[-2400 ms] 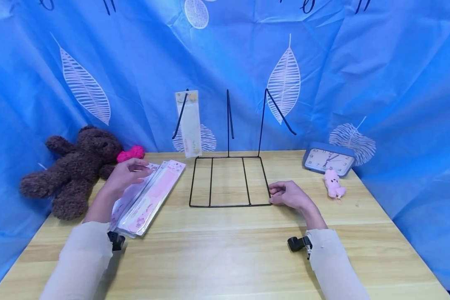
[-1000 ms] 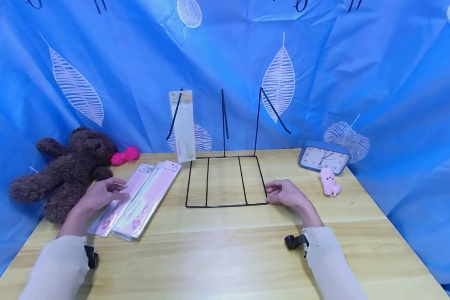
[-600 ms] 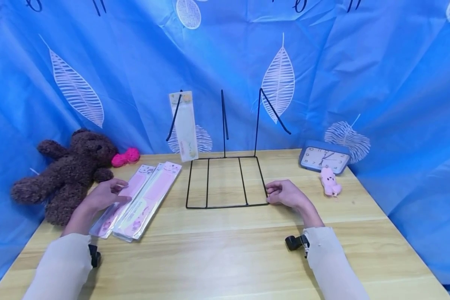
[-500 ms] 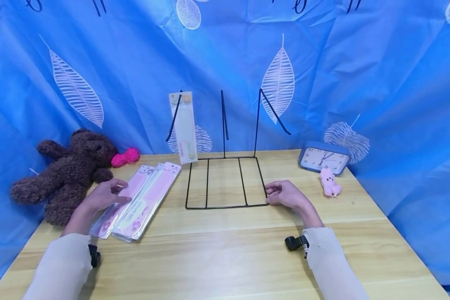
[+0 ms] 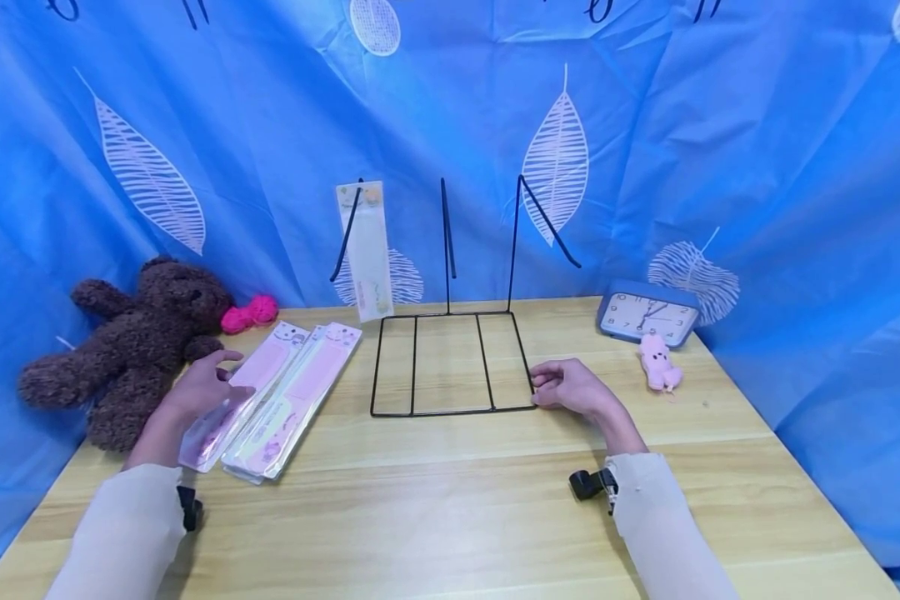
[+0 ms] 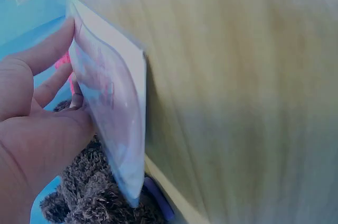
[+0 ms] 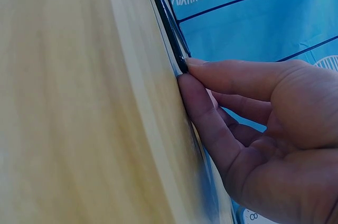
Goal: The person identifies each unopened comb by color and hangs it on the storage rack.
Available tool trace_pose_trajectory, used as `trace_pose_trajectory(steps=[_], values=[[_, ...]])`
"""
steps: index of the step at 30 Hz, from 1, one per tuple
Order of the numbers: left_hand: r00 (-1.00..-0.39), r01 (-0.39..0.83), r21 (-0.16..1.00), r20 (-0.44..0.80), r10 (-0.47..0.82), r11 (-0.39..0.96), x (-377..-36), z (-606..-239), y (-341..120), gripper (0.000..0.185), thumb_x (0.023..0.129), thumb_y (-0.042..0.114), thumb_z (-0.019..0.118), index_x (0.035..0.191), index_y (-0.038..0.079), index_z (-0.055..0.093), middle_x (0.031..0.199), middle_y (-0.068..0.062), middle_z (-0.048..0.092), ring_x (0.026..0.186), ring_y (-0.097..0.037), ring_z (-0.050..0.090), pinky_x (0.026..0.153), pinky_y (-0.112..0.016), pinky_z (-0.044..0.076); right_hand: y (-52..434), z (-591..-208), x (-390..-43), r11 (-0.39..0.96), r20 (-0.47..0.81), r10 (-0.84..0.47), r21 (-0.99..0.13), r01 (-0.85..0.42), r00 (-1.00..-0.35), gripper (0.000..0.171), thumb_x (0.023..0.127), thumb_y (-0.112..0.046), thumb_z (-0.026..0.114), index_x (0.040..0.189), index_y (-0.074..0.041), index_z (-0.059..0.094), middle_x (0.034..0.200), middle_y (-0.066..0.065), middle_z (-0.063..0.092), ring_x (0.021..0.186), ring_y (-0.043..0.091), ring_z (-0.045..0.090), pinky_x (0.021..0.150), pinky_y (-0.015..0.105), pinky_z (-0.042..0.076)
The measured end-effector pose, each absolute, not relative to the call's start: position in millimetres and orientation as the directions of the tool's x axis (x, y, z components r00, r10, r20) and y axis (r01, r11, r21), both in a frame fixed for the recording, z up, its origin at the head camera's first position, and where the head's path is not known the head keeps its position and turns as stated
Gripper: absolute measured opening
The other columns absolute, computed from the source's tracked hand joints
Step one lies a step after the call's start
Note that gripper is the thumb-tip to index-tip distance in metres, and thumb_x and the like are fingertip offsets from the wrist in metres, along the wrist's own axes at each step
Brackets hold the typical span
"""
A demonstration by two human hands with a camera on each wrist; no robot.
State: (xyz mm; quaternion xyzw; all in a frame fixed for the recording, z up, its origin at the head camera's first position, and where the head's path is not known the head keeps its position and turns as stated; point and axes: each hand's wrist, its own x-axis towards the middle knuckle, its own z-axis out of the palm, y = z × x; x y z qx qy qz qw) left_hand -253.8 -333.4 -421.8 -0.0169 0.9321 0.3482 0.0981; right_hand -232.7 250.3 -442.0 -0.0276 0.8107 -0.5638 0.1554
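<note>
Left hand (image 5: pixel 198 393) pinches pink packet (image 5: pixel 228 408), near end lifted off counter (image 5: pixel 450 500), beside fanned stack (image 5: pixel 300 396). Right hand (image 5: pixel 570 389) pinches wire rack (image 5: pixel 450 367) front corner. Risk: slick sleeve slips, drags stack; rack shifts if corner released. Teddy bear (image 5: pixel 135 342) crowds left edge; open room toward front.

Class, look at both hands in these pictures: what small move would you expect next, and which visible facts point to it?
Probably the left hand lifts the pink packet it grips off the pile and carries it toward the wire rack. The packet's near end is already raised, one packet already hangs on a rack prong, and the right hand pinches the rack's corner, steadying it.
</note>
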Motion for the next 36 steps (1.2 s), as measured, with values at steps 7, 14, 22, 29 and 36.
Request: trace_pose_trajectory(steps=[7,14,22,29,36], values=[[-0.994,-0.074,0.668,-0.114,0.004,0.740,-253,-423,-333,0.057,0.098,0.009,0.061,0.146,-0.010,0.039,0.134,-0.040,0.046,0.119,-0.051,0.048,0.095,-0.060,0.043,250,-442,-233,0.351,-0.228,-0.214,-0.925,0.143,-0.950,0.061,0.083,0.011,0.074,0.138,0.016,0.049,0.112,0.020,0.058,0.094,0.022,0.059,0.081,0.027,0.057],[-0.999,0.046,0.706,0.049,0.015,0.707,-254,-419,-332,0.043,0.098,0.000,0.053,0.140,-0.009,0.049,0.119,-0.031,0.055,0.103,-0.037,0.052,0.079,-0.035,0.042,250,-442,-232,0.361,-0.226,-0.223,-0.923,0.135,-0.948,0.062,0.083,0.010,0.074,0.138,0.016,0.048,0.114,0.021,0.058,0.096,0.023,0.059,0.082,0.027,0.056],[-0.992,0.066,0.723,0.120,-0.031,0.687,-253,-401,-321,0.039,0.103,0.007,0.049,0.141,-0.003,0.051,0.116,-0.027,0.057,0.101,-0.032,0.050,0.080,-0.035,0.038,250,-441,-233,0.366,-0.212,-0.220,-0.923,0.120,-0.952,0.061,0.083,0.011,0.074,0.137,0.017,0.048,0.112,0.021,0.059,0.094,0.022,0.059,0.080,0.027,0.056],[-0.980,0.068,0.778,0.170,-0.105,0.624,-253,-389,-315,0.036,0.105,0.015,0.053,0.138,0.001,0.054,0.118,-0.019,0.059,0.101,-0.021,0.052,0.078,-0.019,0.042,251,-441,-232,0.365,-0.212,-0.222,-0.923,0.120,-0.952,0.061,0.083,0.011,0.074,0.137,0.017,0.048,0.112,0.021,0.058,0.095,0.024,0.059,0.080,0.027,0.056],[-0.953,0.167,0.827,0.276,-0.129,0.537,-251,-380,-310,0.030,0.103,0.013,0.058,0.131,0.000,0.058,0.101,0.004,0.060,0.091,-0.008,0.054,0.075,-0.012,0.043,250,-442,-231,0.366,-0.199,-0.221,-0.924,0.108,-0.955,0.061,0.082,0.009,0.075,0.137,0.016,0.049,0.113,0.022,0.058,0.096,0.025,0.059,0.080,0.026,0.056]])
